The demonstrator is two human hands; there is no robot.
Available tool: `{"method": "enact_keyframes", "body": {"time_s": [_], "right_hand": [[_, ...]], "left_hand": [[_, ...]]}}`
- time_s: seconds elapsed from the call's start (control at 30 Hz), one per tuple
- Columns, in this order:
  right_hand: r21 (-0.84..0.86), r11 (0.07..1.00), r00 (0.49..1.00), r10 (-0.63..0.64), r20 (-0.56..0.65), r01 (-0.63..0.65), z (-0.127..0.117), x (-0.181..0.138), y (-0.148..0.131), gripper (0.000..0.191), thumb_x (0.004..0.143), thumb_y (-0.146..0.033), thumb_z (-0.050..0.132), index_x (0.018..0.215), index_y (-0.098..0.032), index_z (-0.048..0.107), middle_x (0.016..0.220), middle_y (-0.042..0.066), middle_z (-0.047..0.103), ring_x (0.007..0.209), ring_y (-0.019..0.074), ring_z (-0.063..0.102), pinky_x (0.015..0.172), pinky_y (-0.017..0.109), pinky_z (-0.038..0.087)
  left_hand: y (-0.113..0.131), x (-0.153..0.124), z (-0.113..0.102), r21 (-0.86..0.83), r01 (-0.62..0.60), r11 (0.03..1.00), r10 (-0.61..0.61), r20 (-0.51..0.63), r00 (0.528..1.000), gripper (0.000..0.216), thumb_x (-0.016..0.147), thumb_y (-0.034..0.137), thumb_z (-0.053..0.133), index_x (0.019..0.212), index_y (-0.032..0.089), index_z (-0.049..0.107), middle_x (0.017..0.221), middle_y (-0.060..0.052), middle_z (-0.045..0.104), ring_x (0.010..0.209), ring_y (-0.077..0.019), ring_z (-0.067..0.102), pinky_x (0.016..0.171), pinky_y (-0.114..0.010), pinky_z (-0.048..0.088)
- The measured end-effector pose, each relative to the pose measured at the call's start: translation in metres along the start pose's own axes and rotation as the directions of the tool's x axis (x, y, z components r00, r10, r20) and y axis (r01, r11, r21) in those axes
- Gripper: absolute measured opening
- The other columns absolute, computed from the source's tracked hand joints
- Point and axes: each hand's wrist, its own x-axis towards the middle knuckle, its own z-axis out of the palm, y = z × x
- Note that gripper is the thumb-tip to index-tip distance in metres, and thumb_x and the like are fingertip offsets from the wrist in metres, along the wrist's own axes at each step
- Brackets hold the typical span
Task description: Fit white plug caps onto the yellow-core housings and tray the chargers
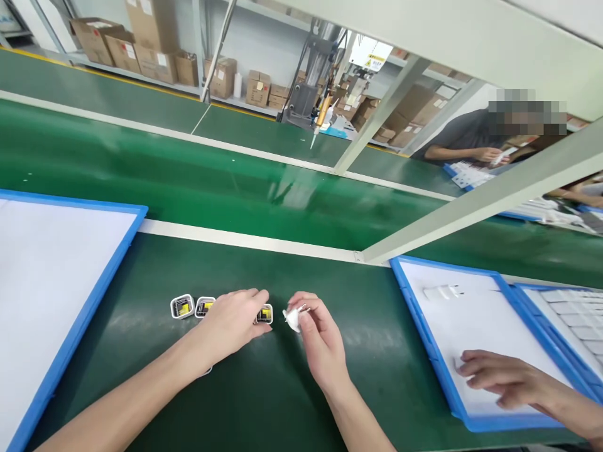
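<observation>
A short row of small white charger housings with yellow parts inside [182,307] lies on the dark green bench. My left hand [233,321] rests on the row, its fingers curled over the housing [264,314] at the right end. Just to the right, my right hand [316,331] pinches a small white plug piece with metal prongs [294,317] between thumb and fingers, slightly above the bench.
A blue-rimmed tray with a white sheet [117,251] sits at the left. Another blue tray [424,326] at the right holds a white plug; a co-worker's hand [504,376] lies in it. A green conveyor belt [235,182] runs behind; a person works across it.
</observation>
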Motion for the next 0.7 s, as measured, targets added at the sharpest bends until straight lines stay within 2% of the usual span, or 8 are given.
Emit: {"method": "enact_keyframes", "body": {"time_s": [0.07,0.13,0.23,0.33,0.43,0.53,0.7], "right_hand": [[-0.191,0.976,0.994,-0.11,-0.006,0.107,0.0,0.001,0.005,0.016,0.105,-0.036,0.052,0.101,-0.024,0.061,0.103,0.007,0.059,0.09,0.0196,0.061,0.075,0.033,0.053],[-0.328,0.922,0.979,-0.198,0.053,0.204,0.002,0.005,0.01,0.012,0.106,-0.029,0.05,0.105,-0.024,0.061,0.101,0.007,0.059,0.088,0.0196,0.06,0.075,0.033,0.052],[-0.458,0.813,0.931,-0.276,0.24,0.359,0.007,0.015,0.016,0.011,0.106,-0.022,0.05,0.108,-0.024,0.06,0.101,0.007,0.061,0.091,0.0209,0.06,0.078,0.035,0.053],[-0.532,0.698,0.866,-0.279,0.415,0.479,0.006,0.025,0.014,0.009,0.105,-0.022,0.052,0.11,-0.022,0.06,0.104,0.009,0.063,0.092,0.0223,0.059,0.079,0.036,0.052],[-0.581,0.63,0.837,-0.226,0.499,0.516,0.001,0.031,0.007,0.007,0.105,-0.025,0.055,0.108,-0.021,0.06,0.103,0.008,0.064,0.09,0.0222,0.058,0.077,0.036,0.051],[-0.584,0.651,0.842,-0.167,0.514,0.485,-0.002,0.034,0.001,0.007,0.106,-0.026,0.055,0.105,-0.021,0.06,0.096,0.006,0.065,0.085,0.0202,0.058,0.073,0.033,0.049],[-0.572,0.664,0.849,-0.191,0.493,0.481,-0.001,0.034,0.003,0.006,0.106,-0.023,0.055,0.103,-0.021,0.06,0.09,0.006,0.065,0.08,0.0195,0.057,0.07,0.032,0.047]], "left_hand": [[-0.001,0.001,0.003,-0.01,0.025,1.0,-0.025,-0.014,1.0,0.024,0.089,0.037,0.074,0.097,0.022,0.057,0.097,-0.002,0.07,0.089,-0.0253,0.072,0.066,-0.028,0.043],[-0.003,0.002,0.005,-0.035,0.031,0.999,-0.032,-0.02,0.999,0.024,0.088,0.037,0.074,0.095,0.022,0.057,0.096,-0.002,0.07,0.088,-0.0252,0.072,0.065,-0.028,0.042],[-0.005,0.002,0.006,-0.069,0.014,0.998,-0.017,-0.033,0.999,0.019,0.089,0.034,0.071,0.094,0.021,0.058,0.096,-0.002,0.071,0.088,-0.0236,0.072,0.066,-0.027,0.043],[-0.005,0.003,0.006,-0.08,0.006,0.997,-0.01,-0.046,0.999,0.013,0.092,0.03,0.066,0.097,0.021,0.059,0.098,-0.003,0.071,0.09,-0.0229,0.071,0.069,-0.027,0.046],[-0.003,0.004,0.009,-0.084,0.013,0.996,-0.017,-0.049,0.999,0.013,0.093,0.031,0.064,0.098,0.02,0.059,0.099,-0.004,0.071,0.093,-0.0242,0.071,0.072,-0.028,0.05],[-0.003,0.004,0.015,-0.086,0.022,0.996,-0.027,-0.057,0.998,0.015,0.091,0.028,0.067,0.101,0.02,0.06,0.101,-0.005,0.07,0.095,-0.026,0.071,0.075,-0.031,0.053],[-0.004,0.003,0.022,-0.101,0.028,0.995,-0.036,-0.074,0.997,0.018,0.089,0.024,0.067,0.105,0.02,0.059,0.102,-0.005,0.069,0.096,-0.0259,0.071,0.079,-0.033,0.056]]}}
